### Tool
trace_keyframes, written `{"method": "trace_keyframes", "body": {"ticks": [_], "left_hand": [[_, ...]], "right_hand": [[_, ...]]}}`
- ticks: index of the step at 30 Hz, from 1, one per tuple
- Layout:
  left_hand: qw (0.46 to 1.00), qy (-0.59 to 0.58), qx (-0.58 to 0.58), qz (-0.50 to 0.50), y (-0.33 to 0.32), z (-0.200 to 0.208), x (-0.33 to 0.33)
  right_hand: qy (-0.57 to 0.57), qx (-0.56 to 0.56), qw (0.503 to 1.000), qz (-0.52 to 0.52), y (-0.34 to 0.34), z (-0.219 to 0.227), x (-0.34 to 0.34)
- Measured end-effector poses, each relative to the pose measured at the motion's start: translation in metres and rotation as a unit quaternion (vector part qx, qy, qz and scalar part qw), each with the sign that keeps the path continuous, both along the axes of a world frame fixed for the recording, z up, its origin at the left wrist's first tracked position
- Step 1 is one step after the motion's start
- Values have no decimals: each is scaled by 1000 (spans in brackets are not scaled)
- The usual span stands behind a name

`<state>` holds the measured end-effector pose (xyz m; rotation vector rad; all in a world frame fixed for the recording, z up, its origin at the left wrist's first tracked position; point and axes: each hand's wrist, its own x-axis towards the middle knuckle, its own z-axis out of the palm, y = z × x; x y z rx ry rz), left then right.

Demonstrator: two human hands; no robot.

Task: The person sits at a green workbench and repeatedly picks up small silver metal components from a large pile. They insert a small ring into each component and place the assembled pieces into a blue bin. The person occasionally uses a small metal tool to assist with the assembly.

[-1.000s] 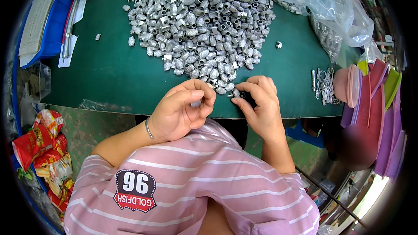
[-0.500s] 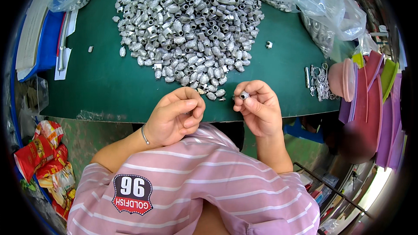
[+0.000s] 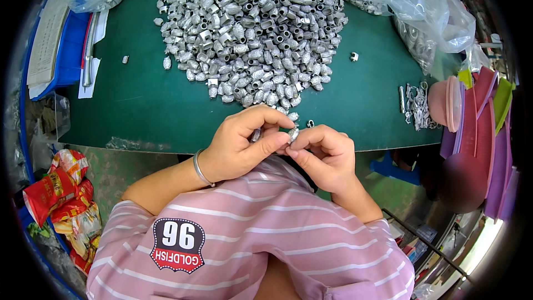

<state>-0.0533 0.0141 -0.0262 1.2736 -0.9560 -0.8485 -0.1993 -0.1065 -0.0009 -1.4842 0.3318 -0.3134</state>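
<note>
My left hand and my right hand meet at the table's near edge. Between their fingertips is a small silver metal bead, oval with a patterned surface, pinched by both. Another silver piece shows partly inside the curled fingers of my left hand; the rest of it is hidden. Just beyond the hands lies a large heap of similar hollow metal beads. One small open-ended metal piece rests on the table by my right index finger.
The green table carries clear plastic bags of metal parts at the back right. Silver clasps lie beside a pink tub and coloured bins. A blue tray with papers stands left; red packets sit below.
My hands were apart, with a bead in the right fingers; now they have come together and both hold a bead. The whole view has shifted slightly.
</note>
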Motion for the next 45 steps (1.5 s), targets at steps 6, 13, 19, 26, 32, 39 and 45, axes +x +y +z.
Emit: {"method": "trace_keyframes", "body": {"ticks": [6, 13, 19, 26, 32, 39, 45], "left_hand": [[995, 100, 0, -27, 2, -3, 11], [982, 162, 68, 62, 2, 5, 24], [923, -384, 18, 14, -10, 0, 9], [942, -334, 26, -11, -13, 4, 6], [998, -48, -18, -27, -9, 1, 3], [831, 541, 72, -110, -1, 11, 6], [828, 550, 50, -102, 4, 5, 6]], "right_hand": [[-19, -186, 981, 46, -10, 7, 14], [-5, -458, 889, 0, -30, -8, 20], [15, -432, 901, -34, -30, -14, 15], [-53, -184, 977, -93, -25, -26, 4], [-93, -37, 993, -61, -21, -17, 7], [-161, 262, 951, 30, -17, -26, 12], [-125, 349, 929, -1, -13, -20, 14]]}}
